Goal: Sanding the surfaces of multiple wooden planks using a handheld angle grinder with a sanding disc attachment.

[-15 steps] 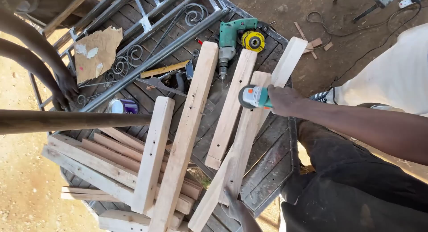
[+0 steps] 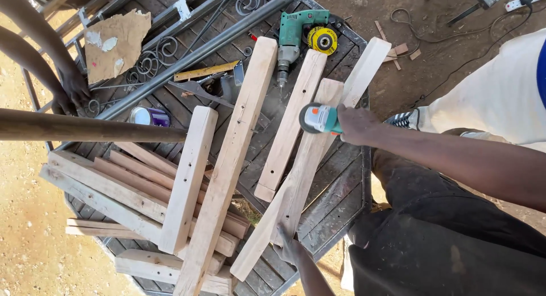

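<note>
Right grip (image 2: 355, 124) clenched round sander (image 2: 318, 118), atop plank (image 2: 304, 171); left grip (image 2: 289, 249) steadies plank.

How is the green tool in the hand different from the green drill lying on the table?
The grinder is gripped by the right hand and pressed on a wooden plank; the drill lies untouched beside a yellow disc. The grinder has a round flat head; the drill has a long pointed bit. The grinder looks lighter teal; the drill darker green. Both are green power tools.

pale rough wooden plank (image 2: 310, 153), teal plastic grinder (image 2: 319, 118)
</note>
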